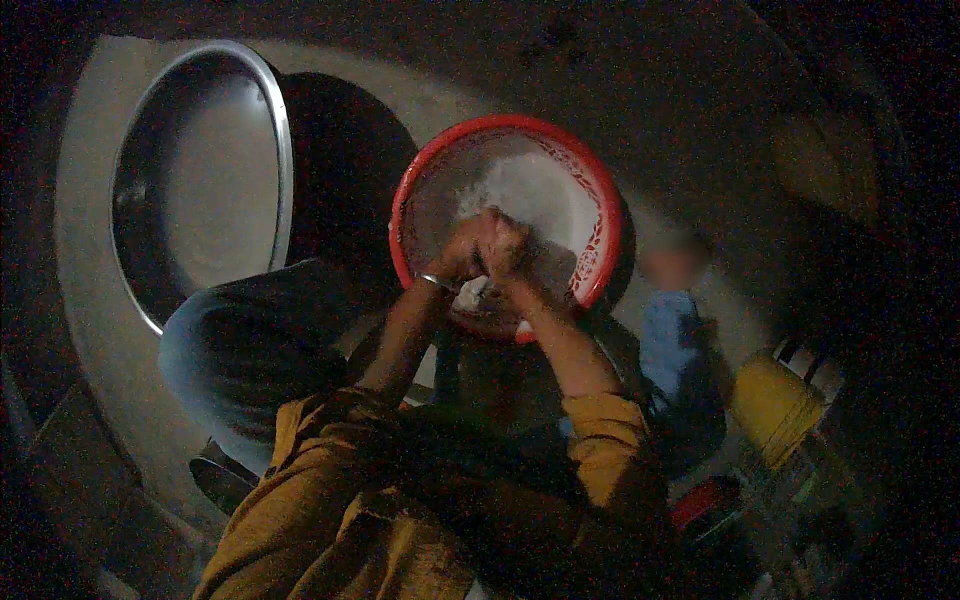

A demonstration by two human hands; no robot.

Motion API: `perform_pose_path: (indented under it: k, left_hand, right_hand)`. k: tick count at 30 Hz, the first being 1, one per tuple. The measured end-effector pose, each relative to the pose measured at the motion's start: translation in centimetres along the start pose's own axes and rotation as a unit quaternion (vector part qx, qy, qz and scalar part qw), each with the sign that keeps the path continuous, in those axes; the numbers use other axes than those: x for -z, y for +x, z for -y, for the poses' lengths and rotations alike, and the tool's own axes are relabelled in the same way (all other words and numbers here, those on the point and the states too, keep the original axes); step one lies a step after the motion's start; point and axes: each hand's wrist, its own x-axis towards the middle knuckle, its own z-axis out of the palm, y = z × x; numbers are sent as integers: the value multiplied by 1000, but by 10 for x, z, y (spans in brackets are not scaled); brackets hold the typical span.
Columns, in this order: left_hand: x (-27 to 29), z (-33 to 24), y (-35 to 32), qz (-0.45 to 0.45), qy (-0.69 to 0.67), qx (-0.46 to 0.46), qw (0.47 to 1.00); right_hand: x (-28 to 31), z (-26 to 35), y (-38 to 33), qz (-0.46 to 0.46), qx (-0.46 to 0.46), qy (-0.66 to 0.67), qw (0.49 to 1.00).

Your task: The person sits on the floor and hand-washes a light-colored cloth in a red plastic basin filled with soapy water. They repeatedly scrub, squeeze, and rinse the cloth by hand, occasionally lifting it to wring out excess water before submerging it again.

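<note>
The room is dim, and the person's two bare forearms come up from mustard-yellow sleeves (600, 450) into a round red-rimmed basin (600, 200) that sits a little right of the middle of the view. Inside the basin lies a heap of white flour or dough (530, 195), piled toward the far side.

The left hand (462, 255) and the right hand (510, 248) meet over the near half of the basin, pressed close against each other. The fingers of both look curled inward, closed around a pale lump of the white stuff (472, 292) that shows just below them. The light is too poor to tell exactly how much each hand holds. A thin metal bangle (432, 281) circles the left wrist.

To the left of the basin, well apart from it, a large round metal pan (215, 170) lies on a pale surface (90, 300); its rim shines and its inside looks bare and grey. Between the pan and the person's left arm sits a dark rounded shape with a bluish-grey edge (240, 350); I cannot tell what it is.

To the right, beyond the basin, another person in a blue top (672, 340) is near. Farther right and lower stands a yellow container (775, 405), and near it something red (705, 500), too dim to make out.
</note>
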Motion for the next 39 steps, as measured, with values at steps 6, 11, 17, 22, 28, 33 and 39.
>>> perform_pose_path:
  k: [6, 11, 17, 22, 28, 33, 39]
  left_hand:
    - [-5, -9, 25, -68, -164, 47, 983]
    - [14, -12, 23, -47, -216, 93, 971]
    - [13, 18, 29, 88, -416, 104, 899]
    - [8, -9, 18, 105, -364, 124, 917]
    - [15, 5, -2, 43, -213, 73, 973]
    - [-1, -18, -5, 6, -64, -16, 998]
    - [-1, -41, 18, -19, -150, -43, 988]
  right_hand:
    - [64, -74, 30, -79, -15, -136, 987]
    - [66, -1, 47, 90, -431, 31, 897]
    - [35, -6, 25, 213, -220, -202, 930]
    - [-3, 1, 1, 21, -207, 198, 958]
    - [-5, 51, -19, 96, 75, -91, 988]
    - [16, 29, 14, 234, -179, -51, 954]
    - [24, 49, 28, -51, -235, 361, 901]
